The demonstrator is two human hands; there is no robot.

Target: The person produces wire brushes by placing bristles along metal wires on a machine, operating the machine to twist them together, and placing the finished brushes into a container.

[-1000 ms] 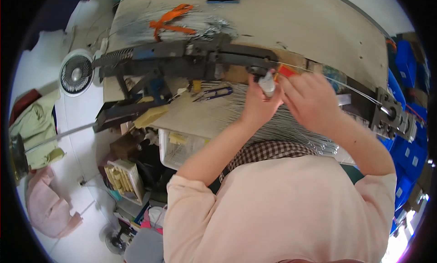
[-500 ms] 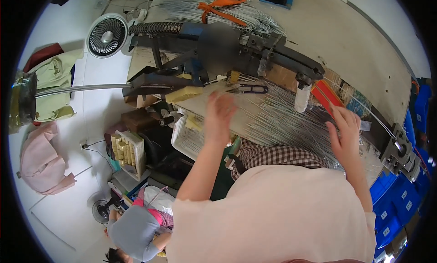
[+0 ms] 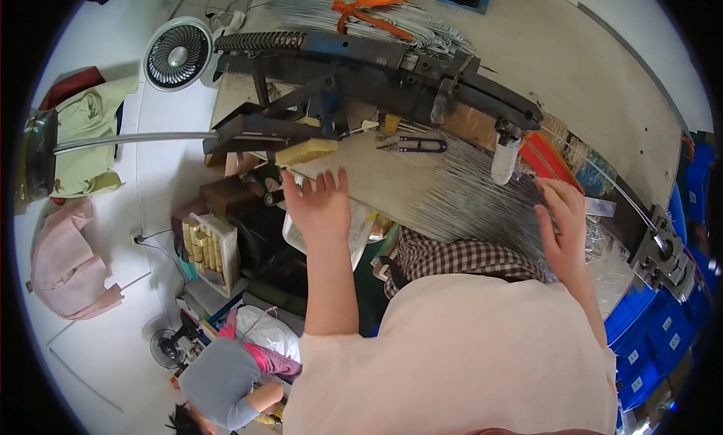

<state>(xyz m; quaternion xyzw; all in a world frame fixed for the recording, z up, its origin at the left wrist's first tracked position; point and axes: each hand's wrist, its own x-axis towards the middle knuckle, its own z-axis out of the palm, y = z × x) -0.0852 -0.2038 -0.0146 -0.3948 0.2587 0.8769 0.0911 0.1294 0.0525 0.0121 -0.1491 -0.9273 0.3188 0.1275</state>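
Observation:
My left hand (image 3: 320,209) is open, its fingers spread just below a yellow sponge-like block (image 3: 307,152) and over a white plastic basket (image 3: 297,234). To the right, my right hand (image 3: 563,222) is also open, thumb apart from the bent fingers, over the edge of a spread of thin metal wires (image 3: 482,198). A lever handle wrapped in white (image 3: 504,162) hangs beyond its fingertips. It belongs to a dark metal bench device (image 3: 361,73) with a coil spring. An orange-red strip-shaped object (image 3: 551,161) lies beyond the right hand.
Blue-handled thread snips (image 3: 422,144) lie behind the wires. At the back is a wire bundle tied with orange cloth (image 3: 376,9). A metal clamp fixture (image 3: 664,250) stands far right, above blue bins (image 3: 651,337). A fan (image 3: 178,56) and another person (image 3: 222,378) are on the left.
My left hand has moved left and slightly down, from over the tabletop to over the basket, its fingers now spread. My right hand has shifted slightly left and stays open.

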